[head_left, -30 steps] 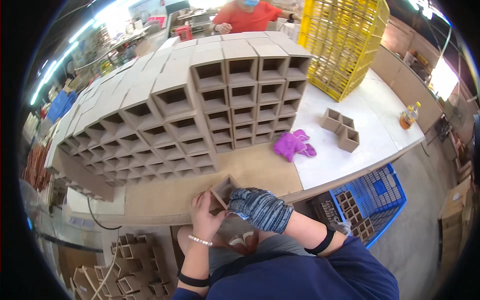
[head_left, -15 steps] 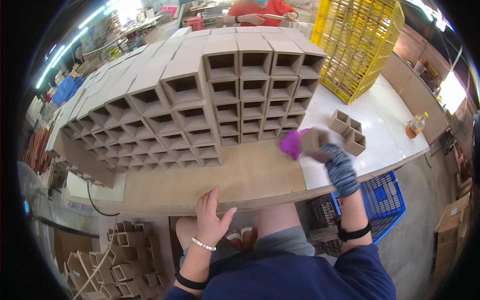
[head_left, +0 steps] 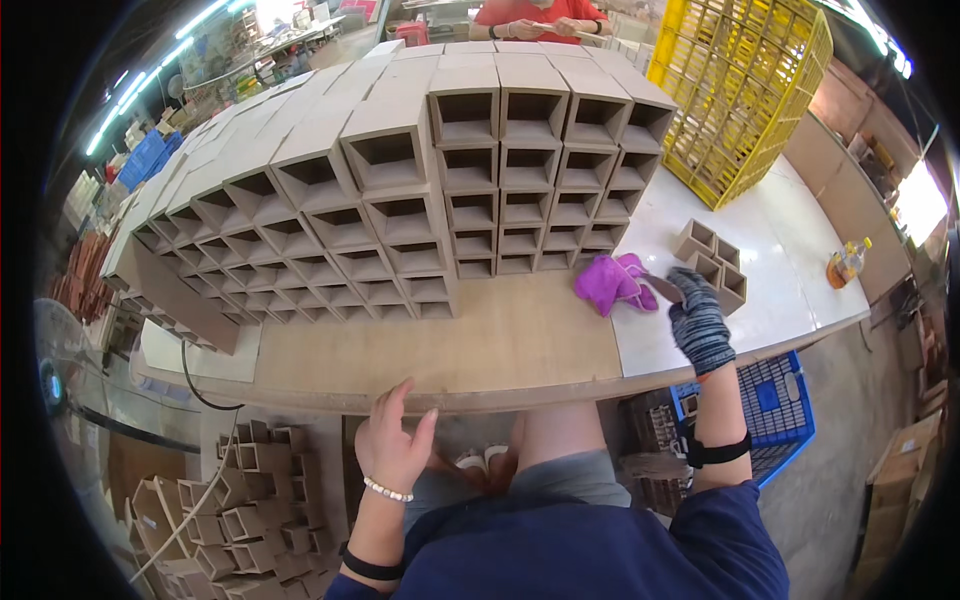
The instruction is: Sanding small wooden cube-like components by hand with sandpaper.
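Note:
My right hand [head_left: 701, 318], in a grey-and-black knitted glove, is closed on a thin, flat, brownish piece [head_left: 661, 289] that points left toward a crumpled purple cloth [head_left: 608, 284]. I cannot make out exactly what the piece is. Just beyond the gloved fingers, several small square open-ended cardboard-coloured boxes [head_left: 735, 288] stand together on the white tabletop. My bare left hand [head_left: 398, 440] is open, fingers apart, at the table's front edge above my lap, and it holds nothing.
Stacked hollow boxes [head_left: 403, 220] form a wall across the table [head_left: 520, 340]. A yellow crate [head_left: 738, 105] stands at the back right, near a bottle of amber liquid [head_left: 846, 262]. Below are a blue crate [head_left: 765, 400] and a heap of boxes [head_left: 260, 500]. Someone in red [head_left: 540, 22] works opposite.
The box raised in my right hand is out of that hand, which is now beside the grouped boxes. The purple cloth shows more fully. My left hand has shifted slightly left and down.

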Tool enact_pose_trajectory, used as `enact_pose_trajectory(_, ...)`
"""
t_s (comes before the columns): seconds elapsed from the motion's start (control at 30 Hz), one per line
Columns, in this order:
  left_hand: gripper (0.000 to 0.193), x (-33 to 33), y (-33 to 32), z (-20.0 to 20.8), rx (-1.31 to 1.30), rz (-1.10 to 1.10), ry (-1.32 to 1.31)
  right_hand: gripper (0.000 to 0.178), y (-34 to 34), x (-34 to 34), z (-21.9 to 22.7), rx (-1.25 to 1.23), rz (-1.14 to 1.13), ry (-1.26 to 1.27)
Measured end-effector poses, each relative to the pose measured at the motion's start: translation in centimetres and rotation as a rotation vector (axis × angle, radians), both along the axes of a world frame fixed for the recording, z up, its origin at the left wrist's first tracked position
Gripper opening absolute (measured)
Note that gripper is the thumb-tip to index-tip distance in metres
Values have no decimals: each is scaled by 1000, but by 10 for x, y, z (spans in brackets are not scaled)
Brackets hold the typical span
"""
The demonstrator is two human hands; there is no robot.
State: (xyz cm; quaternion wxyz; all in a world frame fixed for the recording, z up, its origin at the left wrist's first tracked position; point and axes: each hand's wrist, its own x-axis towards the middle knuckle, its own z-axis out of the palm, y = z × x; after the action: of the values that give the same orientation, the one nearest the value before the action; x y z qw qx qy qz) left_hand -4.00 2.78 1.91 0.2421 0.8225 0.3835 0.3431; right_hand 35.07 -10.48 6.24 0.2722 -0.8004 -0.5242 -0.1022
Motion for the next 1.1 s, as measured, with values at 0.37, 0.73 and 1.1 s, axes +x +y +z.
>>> enact_pose_trajectory(0.37,40,-40,19,31,199,151,-60,55,25,-81,-40,120,216,1471)
enact_pose_trajectory(0.73,38,-155,-33,16,248,662,23,42,75,-106,-82,72,336,1711)
enact_pose_trajectory(1.1,26,-281,-74,12,312,1296,113,54,114,-118,-88,50,403,1981)
